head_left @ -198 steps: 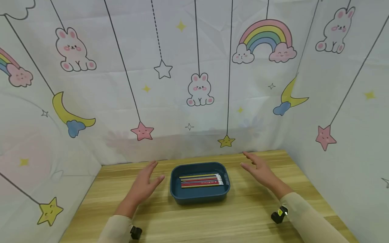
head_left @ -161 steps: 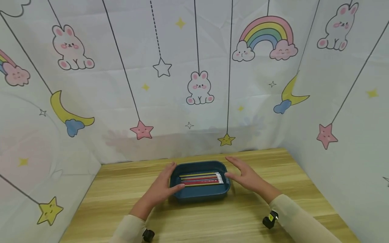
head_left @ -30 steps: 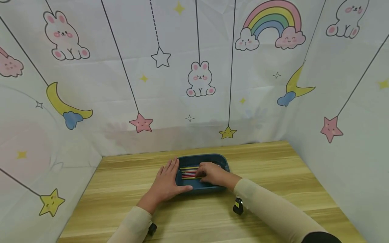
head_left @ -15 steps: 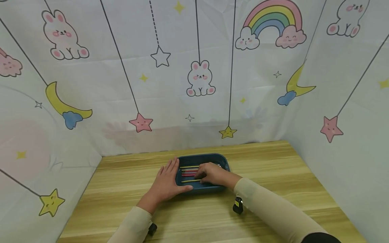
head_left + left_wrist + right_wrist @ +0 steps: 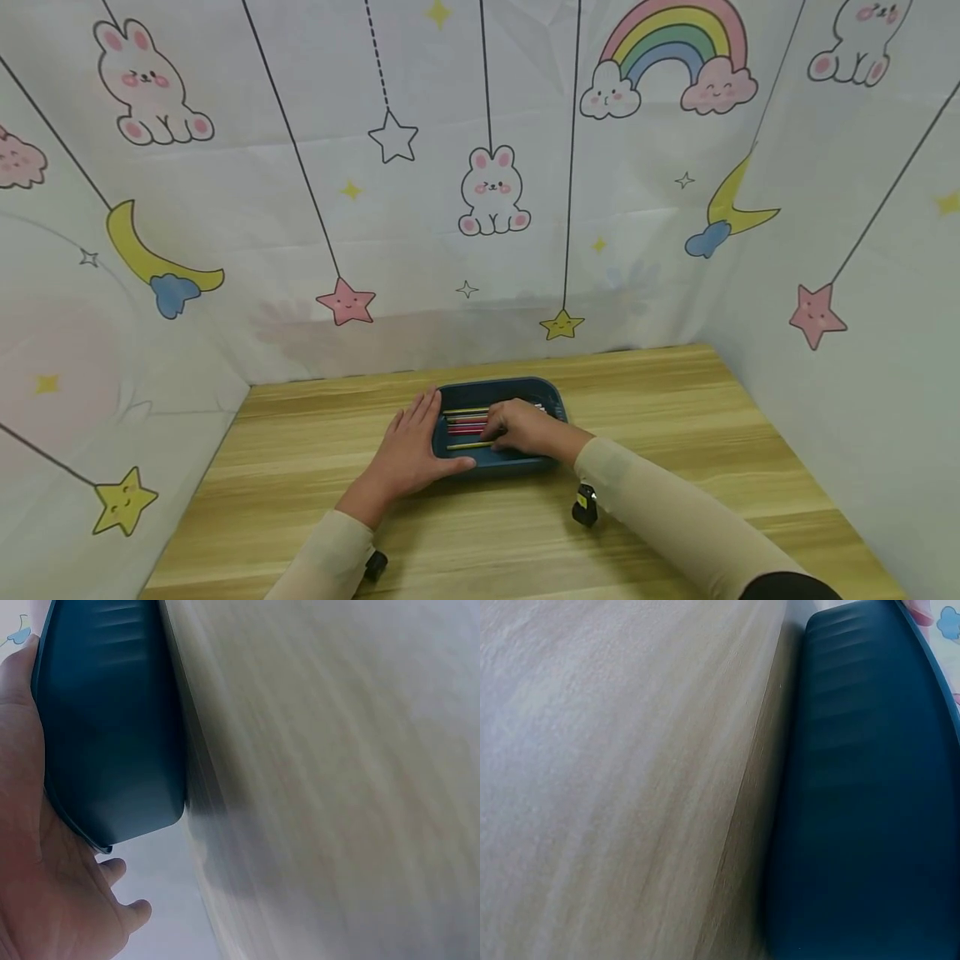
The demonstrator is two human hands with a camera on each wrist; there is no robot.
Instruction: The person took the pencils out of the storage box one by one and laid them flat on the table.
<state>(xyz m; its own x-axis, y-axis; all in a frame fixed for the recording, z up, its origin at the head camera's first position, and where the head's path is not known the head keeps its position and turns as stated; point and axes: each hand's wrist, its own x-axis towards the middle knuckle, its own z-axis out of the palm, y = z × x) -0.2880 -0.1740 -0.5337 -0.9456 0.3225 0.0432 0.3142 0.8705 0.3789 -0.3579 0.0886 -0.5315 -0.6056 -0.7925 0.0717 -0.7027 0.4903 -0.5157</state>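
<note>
In the head view a dark blue tray (image 5: pixel 517 468) stands on the table with several pencils (image 5: pixel 463 427) lying side by side in it. One yellow pencil (image 5: pixel 468 446) lies apart from them, nearer the tray's front wall. My right hand (image 5: pixel 528 429) reaches in from the right, fingers curled down at that pencil; the fingertips and the pencils' right parts are mostly hidden. My left hand (image 5: pixel 408 450) rests on the tray's left end, fingers straight along the rim and thumb over the front edge. The left wrist view shows this hand (image 5: pixel 45 825) against the tray wall (image 5: pixel 112 735).
A wood-grain table (image 5: pixel 300 467) extends around the tray. White cloth with printed rabbits and stars forms the back wall (image 5: pixel 420 250) and both side walls. A small black camera (image 5: pixel 585 505) sits at the right wrist, another camera (image 5: pixel 377 565) at the left.
The right hand has gone from beside the tray into it, and the left hand from beside it onto its rim. The yellow pencil has shifted toward the tray's front, leaving a gap.
</note>
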